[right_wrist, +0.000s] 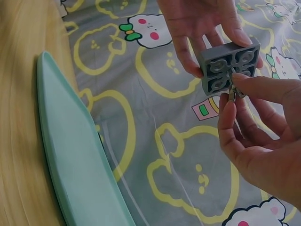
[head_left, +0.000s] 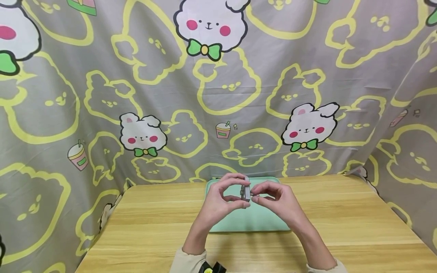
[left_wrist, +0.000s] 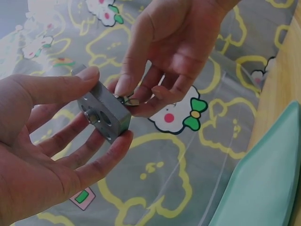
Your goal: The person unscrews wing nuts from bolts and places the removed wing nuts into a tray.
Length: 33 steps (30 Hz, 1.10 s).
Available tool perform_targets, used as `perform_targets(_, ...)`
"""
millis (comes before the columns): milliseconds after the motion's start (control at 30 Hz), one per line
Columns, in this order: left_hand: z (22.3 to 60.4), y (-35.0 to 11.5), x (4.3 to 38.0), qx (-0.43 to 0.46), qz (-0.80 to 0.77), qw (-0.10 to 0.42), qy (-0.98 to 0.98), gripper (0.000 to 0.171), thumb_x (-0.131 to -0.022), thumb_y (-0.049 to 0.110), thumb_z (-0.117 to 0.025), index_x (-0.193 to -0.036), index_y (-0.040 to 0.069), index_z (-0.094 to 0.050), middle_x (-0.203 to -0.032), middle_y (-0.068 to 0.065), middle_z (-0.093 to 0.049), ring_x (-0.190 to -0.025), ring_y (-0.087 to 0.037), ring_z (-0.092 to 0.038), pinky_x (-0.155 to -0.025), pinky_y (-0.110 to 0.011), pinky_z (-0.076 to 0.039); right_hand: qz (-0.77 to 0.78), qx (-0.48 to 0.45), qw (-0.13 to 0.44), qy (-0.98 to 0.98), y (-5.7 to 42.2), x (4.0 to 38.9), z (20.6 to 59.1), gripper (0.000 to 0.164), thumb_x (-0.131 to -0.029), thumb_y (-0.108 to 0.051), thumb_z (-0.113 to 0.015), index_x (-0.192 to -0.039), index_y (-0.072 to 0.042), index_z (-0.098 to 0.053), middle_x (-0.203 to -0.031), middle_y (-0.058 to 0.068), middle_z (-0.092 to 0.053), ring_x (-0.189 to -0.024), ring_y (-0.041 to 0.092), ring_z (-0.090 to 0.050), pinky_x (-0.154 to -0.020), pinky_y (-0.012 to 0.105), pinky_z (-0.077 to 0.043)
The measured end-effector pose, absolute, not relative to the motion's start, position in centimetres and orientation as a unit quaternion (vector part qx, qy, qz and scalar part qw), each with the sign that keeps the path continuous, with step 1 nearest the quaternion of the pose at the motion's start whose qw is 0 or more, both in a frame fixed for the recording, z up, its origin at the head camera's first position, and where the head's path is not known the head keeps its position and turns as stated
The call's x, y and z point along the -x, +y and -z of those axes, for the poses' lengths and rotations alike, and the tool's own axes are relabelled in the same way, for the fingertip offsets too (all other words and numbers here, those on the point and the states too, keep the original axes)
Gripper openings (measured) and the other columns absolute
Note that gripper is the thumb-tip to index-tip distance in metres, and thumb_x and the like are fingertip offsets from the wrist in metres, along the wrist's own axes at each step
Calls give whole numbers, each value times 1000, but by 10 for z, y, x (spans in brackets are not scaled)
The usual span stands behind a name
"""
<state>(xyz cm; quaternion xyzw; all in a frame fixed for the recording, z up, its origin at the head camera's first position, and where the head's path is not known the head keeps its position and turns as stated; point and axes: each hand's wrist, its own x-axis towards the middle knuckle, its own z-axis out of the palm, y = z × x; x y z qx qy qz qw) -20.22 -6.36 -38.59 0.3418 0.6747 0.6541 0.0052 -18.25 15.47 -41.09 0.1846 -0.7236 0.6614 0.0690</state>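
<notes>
A grey square block (head_left: 246, 193) is held up over the tray, gripped at its edges between the thumb and fingers of my left hand (head_left: 216, 199). One face, in the left wrist view, has round holes and a small raised metal boss (left_wrist: 92, 116). Its other face (right_wrist: 218, 66), in the right wrist view, is recessed, with several ringed hollows. My right hand (head_left: 278, 198) pinches a small shiny metal piece (right_wrist: 232, 94) between thumb and fingertips, right at the middle of that recessed face. The fingers partly hide this piece, and I cannot tell its exact kind.
A pale green tray (head_left: 246, 223) lies on the wooden table (head_left: 157, 216) beneath both hands. Behind the table and along its sides hangs a grey curtain (head_left: 239, 151) printed with cartoon animals. A black strap (head_left: 212, 267) is at the left sleeve.
</notes>
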Motion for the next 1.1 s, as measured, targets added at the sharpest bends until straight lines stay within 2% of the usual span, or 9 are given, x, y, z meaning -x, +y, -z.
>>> perform_targets(200,385,-64,202,-342,-655,9,674,44,-79,-10,-83,-119,6,-74,-134,-6,-58,-115,-31,-60,-82,-44,-65,-667,-205,80,-712,154,182,411,14,-86,-2,-82,-97,2,-75,-110,16,-70,-107,21,-66,-91,35,-62)
perform_targets(400,385,-63,202,-342,-654,7,675,44,-79,-8,-84,-119,7,-74,-134,-7,-58,-116,-27,-60,-82,-44,-65,-656,-220,88,-717,155,182,410,12,-85,0,-82,-95,-1,-77,-111,14,-69,-106,20,-66,-89,35,-63)
perform_targets(533,386,-63,203,-341,-654,3,675,44,-79,-9,-84,-120,4,-73,-134,-7,-58,-119,-26,-58,-82,-44,-65,-664,-231,78,-707,156,182,411,15,-86,-1,-81,-100,-1,-75,-114,17,-68,-108,22,-66,-91,36,-62)
perform_targets(667,386,-63,203,-342,-655,1,674,45,-79,-10,-84,-120,2,-73,-133,-8,-58,-120,-27,-58,-82,-44,-65,-666,-216,74,-710,158,182,411,19,-94,-8,-76,-110,-1,-71,-120,19,-66,-111,23,-66,-96,33,-60)
perform_targets(767,386,-63,202,-344,-653,0,675,45,-79,-11,-83,-120,4,-73,-133,-9,-58,-119,-27,-58,-82,-43,-65,-668,-176,72,-719,159,181,409,23,-98,-18,-72,-115,-2,-70,-120,19,-67,-107,24,-69,-94,32,-60)
perform_targets(933,386,-62,202,-345,-654,1,674,44,-79,-10,-84,-119,4,-73,-133,-10,-58,-117,-28,-59,-82,-43,-65,-691,-127,37,-711,158,181,407,33,-100,-26,-70,-119,1,-68,-117,20,-69,-101,31,-72,-90,39,-63)
perform_targets(1100,386,-62,202,-344,-654,1,674,43,-79,-10,-84,-119,3,-73,-133,-10,-58,-117,-28,-59,-82,-43,-65,-700,-121,1,-704,157,183,407,38,-100,-26,-70,-122,5,-67,-116,20,-69,-99,34,-73,-87,39,-64)
